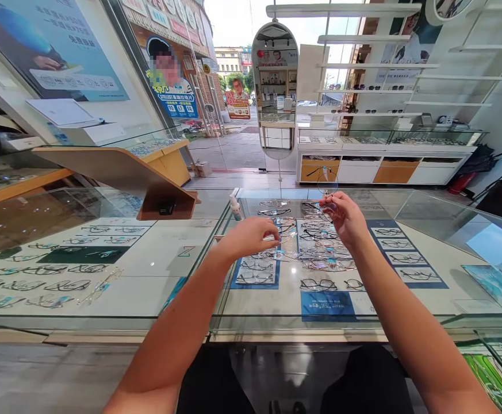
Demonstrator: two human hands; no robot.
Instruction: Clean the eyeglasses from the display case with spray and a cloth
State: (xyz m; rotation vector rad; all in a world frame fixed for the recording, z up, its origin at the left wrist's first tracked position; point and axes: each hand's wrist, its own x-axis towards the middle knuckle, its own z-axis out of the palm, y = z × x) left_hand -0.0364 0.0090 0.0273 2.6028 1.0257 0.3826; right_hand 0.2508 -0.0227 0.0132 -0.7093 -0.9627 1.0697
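My right hand [344, 217] is raised over the glass counter, its fingers pinched on a pair of eyeglasses [328, 179] with a thin round rim. The glasses stand up above the fingertips, with one dark temple pointing left. To the left, my left hand [257, 234] hovers palm down with loosely bent fingers, thumb apart, and nothing visible in it. Below both hands, several eyeglass frames [318, 284] lie in rows inside the glass display counter [268, 325]. A small white spray bottle [236, 207] stands just beyond my left wrist.
At the left, a brown tilted stand [167, 198] rises from the counter, near more rows of frames [67, 284]. A blue tray [410, 259] with glasses lies right of my right forearm. Farther off stand an oval mirror [275, 92] and white shelves [378, 66].
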